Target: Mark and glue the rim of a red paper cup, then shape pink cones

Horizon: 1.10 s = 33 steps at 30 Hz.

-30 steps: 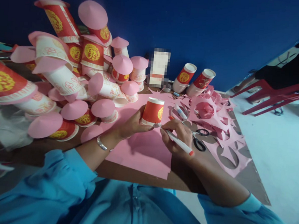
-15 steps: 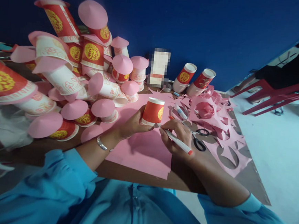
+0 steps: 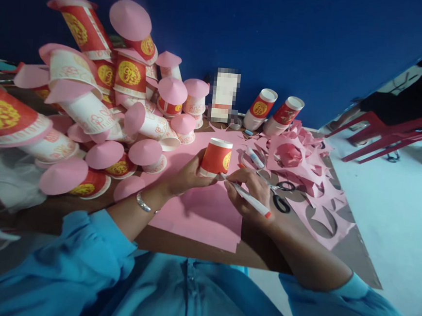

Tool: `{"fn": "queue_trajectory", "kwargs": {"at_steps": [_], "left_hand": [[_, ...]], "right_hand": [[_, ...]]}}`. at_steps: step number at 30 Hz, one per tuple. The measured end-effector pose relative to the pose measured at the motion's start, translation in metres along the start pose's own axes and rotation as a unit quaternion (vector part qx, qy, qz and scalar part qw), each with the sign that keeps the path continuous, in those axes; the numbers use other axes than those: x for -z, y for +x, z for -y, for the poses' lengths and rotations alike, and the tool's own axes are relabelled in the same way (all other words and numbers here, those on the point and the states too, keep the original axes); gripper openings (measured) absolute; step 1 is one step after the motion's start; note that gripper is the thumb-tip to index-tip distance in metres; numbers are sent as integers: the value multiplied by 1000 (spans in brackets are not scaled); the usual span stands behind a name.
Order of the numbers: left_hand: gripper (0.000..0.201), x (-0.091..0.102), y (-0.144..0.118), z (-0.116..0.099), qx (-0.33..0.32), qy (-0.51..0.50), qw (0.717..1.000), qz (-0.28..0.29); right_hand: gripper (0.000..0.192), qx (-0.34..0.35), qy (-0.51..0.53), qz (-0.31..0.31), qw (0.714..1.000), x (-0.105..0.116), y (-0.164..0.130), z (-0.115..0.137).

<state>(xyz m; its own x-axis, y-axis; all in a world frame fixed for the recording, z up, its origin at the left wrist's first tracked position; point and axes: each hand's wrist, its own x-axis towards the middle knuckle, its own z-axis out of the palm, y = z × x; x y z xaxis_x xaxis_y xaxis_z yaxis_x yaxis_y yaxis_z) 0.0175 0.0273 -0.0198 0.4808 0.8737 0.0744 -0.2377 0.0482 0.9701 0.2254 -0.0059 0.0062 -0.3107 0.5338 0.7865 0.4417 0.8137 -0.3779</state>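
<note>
My left hand [image 3: 189, 177] is closed around the lower part of a red paper cup [image 3: 214, 157] with a white band and a yellow emblem. In my closed right hand [image 3: 250, 190] is a white marker pen [image 3: 249, 199] with an orange-red end. Its tip meets the cup's white lower band near my left fingertips; the exact contact is too small to make out. Pink paper sheets [image 3: 198, 225] lie flat beneath both hands. Scissors with black handles [image 3: 282, 203] rest just right of my right hand, and a white glue stick [image 3: 255, 158] lies behind it.
Many cups with pink cone tops [image 3: 145, 152] are piled on the left. Two leaning cup stacks [image 3: 260, 109] stand by the blue wall [image 3: 314, 49]. Pink paper scraps [image 3: 333, 221] cover the table's right side. A red plastic chair [image 3: 377, 134] is beyond, and a plastic bag [image 3: 21, 182] lies left.
</note>
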Motion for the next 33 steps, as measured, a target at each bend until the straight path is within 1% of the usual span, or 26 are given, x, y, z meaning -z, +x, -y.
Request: {"fn": "queue_trajectory", "kwargs": {"at_steps": [7, 11, 19, 26, 33], "left_hand": [[65, 2, 0, 3, -1, -13, 1000, 0], [64, 2, 1, 3, -7, -24, 1000, 5], [61, 3, 1, 6, -11, -49, 999, 13], [61, 4, 1, 7, -12, -40, 999, 1], [60, 3, 1, 6, -11, -46, 999, 5]], "right_hand": [[8, -9, -25, 1, 1000, 0, -3, -1], [9, -8, -22, -7, 1000, -1, -4, -3], [10, -10, -30, -5, 999, 0, -2, -2], [11, -9, -29, -4, 1000, 0, -1, 0], [11, -6, -27, -3, 1000, 0, 0, 1]]}}
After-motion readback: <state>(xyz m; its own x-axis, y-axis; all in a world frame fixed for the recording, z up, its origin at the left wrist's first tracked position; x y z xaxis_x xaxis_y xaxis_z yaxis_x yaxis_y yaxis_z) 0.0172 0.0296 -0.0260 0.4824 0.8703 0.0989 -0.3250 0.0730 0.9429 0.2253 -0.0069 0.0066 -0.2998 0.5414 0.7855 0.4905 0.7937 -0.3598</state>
